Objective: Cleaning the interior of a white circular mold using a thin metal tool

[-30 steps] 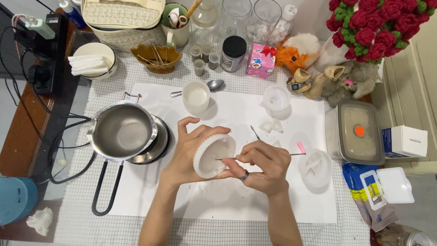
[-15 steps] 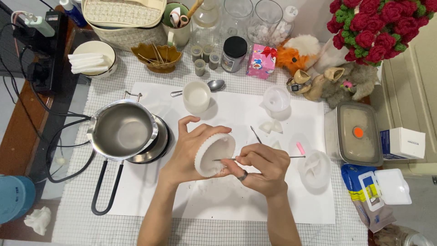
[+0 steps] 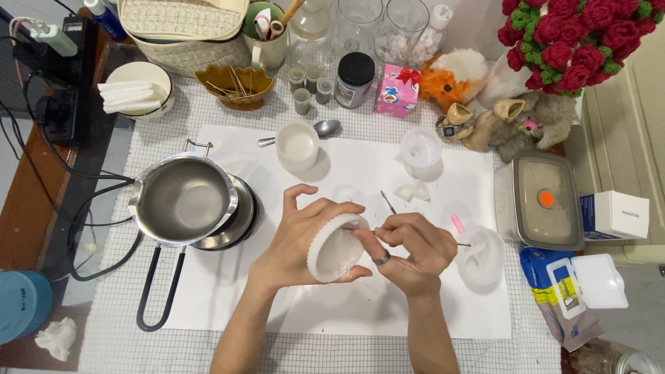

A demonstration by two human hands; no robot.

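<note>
Since the earlier frames almost nothing had shifted: the round white fluted mould (image 3: 337, 247) had tipped only slightly in the hands, and both hands had stayed over the middle of the white paper sheet (image 3: 228, 305), nearer its front edge. The left hand (image 3: 299, 239) was curled around the mould's left rim, thumb below and fingers above, holding it on its side just above the sheet. The right hand (image 3: 409, 251), with a dark ring on one finger, was pinching a thin metal pick (image 3: 463, 244) between thumb and forefinger, its near end at the mould's pale inside.

A steel saucepan (image 3: 183, 201) sat on a small black hotplate (image 3: 239, 225) at the sheet's left edge. A white filled cup (image 3: 297, 147) and a metal spoon (image 3: 325, 129) stood near the sheet's back edge. A translucent white mould (image 3: 481, 257) lay just right of the right hand, and a lidded grey plastic box (image 3: 540, 201) stood at the table's right edge.
</note>
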